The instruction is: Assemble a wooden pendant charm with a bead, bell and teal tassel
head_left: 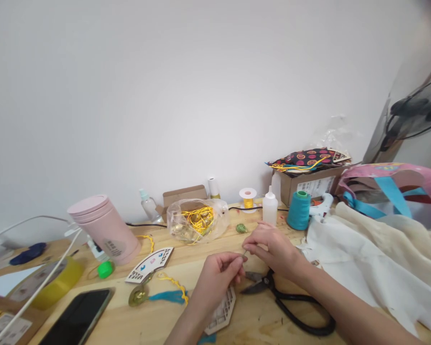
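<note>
My left hand (221,270) is closed in a pinch, thumb against forefinger. My right hand (269,245) pinches just above and to the right of it. A thin strand of thread (244,252) runs between the two sets of fingertips; its ends are hidden. Partly under my left hand lies a pale wooden lattice piece (222,314), with a bit of blue tassel below. Black-handled scissors (269,282) lie with parted blades beneath my right forearm. Behind the hands is a small green bundle of cord (242,228).
Left are a fan-shaped wooden piece (150,265) with blue tassel, phone (79,318), yellow tape roll (57,282) and pink tumbler (106,230). Behind sit a bag of yellow cord (198,220), squeeze bottle (270,211) and teal thread cone (298,211). White cloth (362,258) covers the right.
</note>
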Demonstrator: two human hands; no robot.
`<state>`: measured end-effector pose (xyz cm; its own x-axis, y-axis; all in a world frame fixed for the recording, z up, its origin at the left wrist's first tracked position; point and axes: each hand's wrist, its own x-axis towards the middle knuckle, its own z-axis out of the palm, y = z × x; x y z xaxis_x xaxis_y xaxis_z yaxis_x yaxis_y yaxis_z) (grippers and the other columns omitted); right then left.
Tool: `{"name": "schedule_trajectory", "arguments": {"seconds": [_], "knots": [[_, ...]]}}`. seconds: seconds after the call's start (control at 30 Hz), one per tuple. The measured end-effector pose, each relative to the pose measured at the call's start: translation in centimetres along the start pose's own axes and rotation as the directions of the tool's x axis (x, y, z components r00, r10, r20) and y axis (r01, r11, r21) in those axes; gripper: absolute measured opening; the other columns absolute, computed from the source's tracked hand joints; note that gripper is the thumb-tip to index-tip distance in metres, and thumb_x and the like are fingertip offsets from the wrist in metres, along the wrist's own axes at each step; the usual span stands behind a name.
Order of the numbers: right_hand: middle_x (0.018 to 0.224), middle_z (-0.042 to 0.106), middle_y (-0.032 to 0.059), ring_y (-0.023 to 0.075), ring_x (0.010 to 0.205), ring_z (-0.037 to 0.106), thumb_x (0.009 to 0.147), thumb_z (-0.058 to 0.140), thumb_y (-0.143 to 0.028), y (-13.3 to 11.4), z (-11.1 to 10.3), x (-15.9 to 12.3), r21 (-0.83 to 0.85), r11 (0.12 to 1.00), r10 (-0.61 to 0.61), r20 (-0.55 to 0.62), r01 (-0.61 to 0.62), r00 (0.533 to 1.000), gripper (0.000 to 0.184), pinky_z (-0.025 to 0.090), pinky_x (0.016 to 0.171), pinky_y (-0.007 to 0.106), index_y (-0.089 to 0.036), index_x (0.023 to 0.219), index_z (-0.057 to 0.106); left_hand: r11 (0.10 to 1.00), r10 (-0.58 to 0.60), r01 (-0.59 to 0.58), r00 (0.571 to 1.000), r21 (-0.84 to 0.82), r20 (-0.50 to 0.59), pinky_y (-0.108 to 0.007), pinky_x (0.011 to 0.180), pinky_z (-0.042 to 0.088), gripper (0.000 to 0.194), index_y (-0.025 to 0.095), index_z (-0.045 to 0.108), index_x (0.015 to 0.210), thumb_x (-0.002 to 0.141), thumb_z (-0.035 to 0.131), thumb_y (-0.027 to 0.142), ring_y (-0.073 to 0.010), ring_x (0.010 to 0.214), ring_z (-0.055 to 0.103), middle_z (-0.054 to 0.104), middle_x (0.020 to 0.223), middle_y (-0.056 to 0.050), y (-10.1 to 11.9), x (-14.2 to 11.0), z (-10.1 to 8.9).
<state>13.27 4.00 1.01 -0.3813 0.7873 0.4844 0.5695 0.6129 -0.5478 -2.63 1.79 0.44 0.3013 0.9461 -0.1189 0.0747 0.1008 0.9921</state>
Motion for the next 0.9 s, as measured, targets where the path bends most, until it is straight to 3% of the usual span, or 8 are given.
{"name": "schedule_trajectory", "arguments": {"seconds": [0.17,0.23,0.33,0.43,0.5,0.6,0.73,0.9], "knots": [[0.079,0.066,0.0062,0.0177,0.076,0.056,0.079,0.046,-0.023,0.4,-1.7,0.5,-0.011,0.995,0.101,-0.121,-0.103,0.987,0.019,0.040,0.070,0.029,-0.016,0.081,0.063,0.998,-0.019,0.016,0.999,-0.059,-0.044,-0.017,0.036,0.022,0.027,0.010,0.063,0.065,0.062,0.063,0.037,-0.0034,0.035,0.031,0.048,0.045,0.005,-0.8,0.4,-0.2],[0.076,0.065,0.0044,0.0166,0.071,0.057,0.078,0.046,-0.024,-0.4,-3.1,-0.2,-0.019,0.990,0.139,-0.052,-0.140,0.989,0.018,0.042,0.064,0.026,-0.017,0.078,0.063,0.996,-0.018,0.014,0.998,-0.083,-0.055,-0.017,0.034,0.020,0.029,0.010,0.063,0.067,0.062,0.063,0.038,-0.0027,0.034,0.029,0.046,0.044,0.006,-0.8,0.5,-0.2],[0.071,0.064,0.0014,0.0176,0.065,0.058,0.065,0.058,-0.023,-2.3,-4.5,-2.8,-0.164,0.964,0.258,0.390,-0.209,0.884,0.012,0.041,0.056,0.024,-0.023,0.074,0.065,0.994,-0.011,0.003,0.997,-0.113,-0.076,-0.016,0.034,0.020,0.028,0.010,0.063,0.068,0.064,0.062,0.037,-0.0022,0.034,0.029,0.044,0.044,0.007,-0.8,0.5,-0.2],[0.089,0.062,0.0053,0.0209,0.076,0.056,0.057,0.060,-0.016,-3.3,-4.6,-5.6,-0.288,0.938,0.305,0.411,-0.195,0.859,0.031,0.041,0.064,0.027,-0.023,0.087,0.062,0.989,-0.008,-0.005,0.996,-0.145,-0.089,-0.016,0.036,0.025,0.026,0.010,0.062,0.069,0.066,0.061,0.036,-0.0034,0.036,0.035,0.047,0.045,0.006,-0.9,0.4,-0.2],[0.084,0.061,0.0032,0.0180,0.072,0.056,0.060,0.055,-0.014,-3.1,-4.0,-6.4,-0.275,0.937,0.310,0.367,-0.217,0.877,0.023,0.040,0.061,0.025,-0.023,0.081,0.060,0.986,-0.007,-0.007,0.997,-0.168,-0.081,-0.017,0.039,0.031,0.024,0.011,0.062,0.068,0.066,0.061,0.035,-0.0052,0.039,0.042,0.051,0.047,0.004,-0.9,0.2,-0.2],[0.074,0.061,0.0005,0.0150,0.068,0.054,0.070,0.050,-0.018,-2.5,-3.0,-5.8,-0.153,0.937,0.344,0.242,-0.314,0.907,0.011,0.038,0.059,0.022,-0.022,0.075,0.060,0.983,0.022,-0.032,0.998,-0.183,-0.055,-0.019,0.045,0.037,0.021,0.011,0.061,0.067,0.068,0.060,0.032,-0.0076,0.044,0.048,0.056,0.051,0.002,-0.7,-0.1,0.0],[0.064,0.057,-0.0010,0.0118,0.058,0.048,0.077,0.046,-0.035,-2.2,-1.3,-3.2,0.152,0.916,0.317,0.291,-0.370,0.903,0.025,0.034,0.050,0.020,-0.018,0.072,0.063,0.986,0.111,-0.116,0.993,-0.120,-0.041,-0.022,0.056,0.043,0.016,0.012,0.064,0.066,0.070,0.059,0.028,-0.0111,0.054,0.053,0.060,0.054,0.000,-0.3,-0.3,0.1],[0.057,0.051,-0.0026,0.0091,0.056,0.042,0.080,0.045,-0.036,-2.1,0.9,-1.4,0.565,0.747,0.248,0.254,-0.351,0.935,0.033,0.032,0.052,0.019,-0.013,0.064,0.062,0.987,0.155,-0.156,0.988,-0.037,-0.029,-0.023,0.059,0.043,0.017,0.013,0.068,0.068,0.071,0.057,0.026,-0.0125,0.056,0.054,0.062,0.054,0.000,-0.1,-0.2,0.0]]}}
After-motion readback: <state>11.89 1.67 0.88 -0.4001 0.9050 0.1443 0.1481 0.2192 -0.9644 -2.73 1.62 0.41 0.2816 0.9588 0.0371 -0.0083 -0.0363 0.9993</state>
